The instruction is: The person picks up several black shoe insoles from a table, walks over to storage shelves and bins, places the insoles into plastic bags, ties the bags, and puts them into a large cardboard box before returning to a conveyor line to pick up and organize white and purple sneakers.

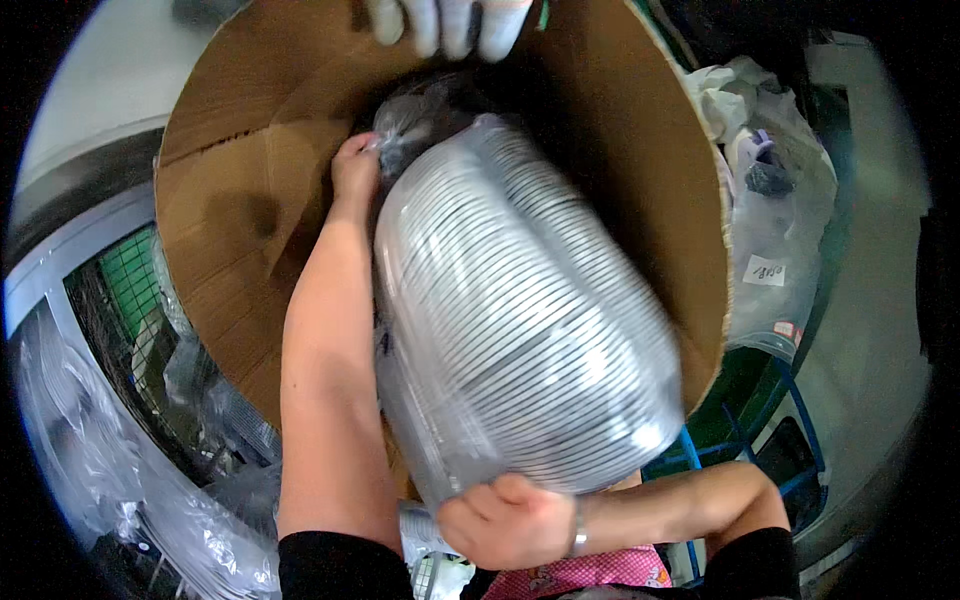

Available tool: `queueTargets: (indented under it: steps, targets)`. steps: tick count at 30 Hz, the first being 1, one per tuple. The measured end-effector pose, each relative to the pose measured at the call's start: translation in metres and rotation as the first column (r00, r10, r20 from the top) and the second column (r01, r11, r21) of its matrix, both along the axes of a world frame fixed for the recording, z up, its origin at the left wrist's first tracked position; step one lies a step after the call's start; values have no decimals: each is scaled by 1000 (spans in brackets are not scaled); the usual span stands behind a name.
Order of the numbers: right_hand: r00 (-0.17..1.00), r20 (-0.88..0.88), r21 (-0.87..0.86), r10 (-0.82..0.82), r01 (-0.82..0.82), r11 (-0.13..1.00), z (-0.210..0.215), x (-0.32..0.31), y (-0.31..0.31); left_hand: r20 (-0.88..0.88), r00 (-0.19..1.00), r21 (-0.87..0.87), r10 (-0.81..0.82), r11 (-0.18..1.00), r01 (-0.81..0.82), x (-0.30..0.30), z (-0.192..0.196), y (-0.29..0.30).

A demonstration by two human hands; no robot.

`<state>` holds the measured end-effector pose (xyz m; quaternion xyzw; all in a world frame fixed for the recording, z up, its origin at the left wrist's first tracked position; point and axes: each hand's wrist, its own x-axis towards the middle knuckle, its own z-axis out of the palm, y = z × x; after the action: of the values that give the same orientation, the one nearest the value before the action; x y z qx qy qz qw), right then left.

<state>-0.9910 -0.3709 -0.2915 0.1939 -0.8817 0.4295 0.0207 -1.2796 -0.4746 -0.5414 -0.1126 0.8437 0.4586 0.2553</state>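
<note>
At the near edge, the right hand [510, 520] cups the lower end of a plastic-wrapped stack of ribbed silver discs [520, 320], fingers curled under it. Alongside, the left hand [355, 165] pinches the bunched bag neck at the stack's far end. The stack lies tilted inside a cardboard box [230, 200]. Beyond, a co-worker's gloved hand [450, 25] grips the box rim. The loading step seems under way; lowering calls for both grips held steady.
</note>
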Motion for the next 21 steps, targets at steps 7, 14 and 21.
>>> queueTargets:
  steps: [7, 14, 21]
  targets:
    - [912, 402, 97, 86, -135, 986, -53, -16, -39, -32, 996, 191, -78, 978, 83, 13, 66, 18]
    - [950, 277, -236, -144, 213, 948, 7, -9, -1, -53, 897, 322, 439, 858, -401, -15, 96, 4]
    - [811, 585, -197, -9, 153, 968, -12, 15, -12, -137, 990, 196, 19, 981, 9, 38, 219, 34]
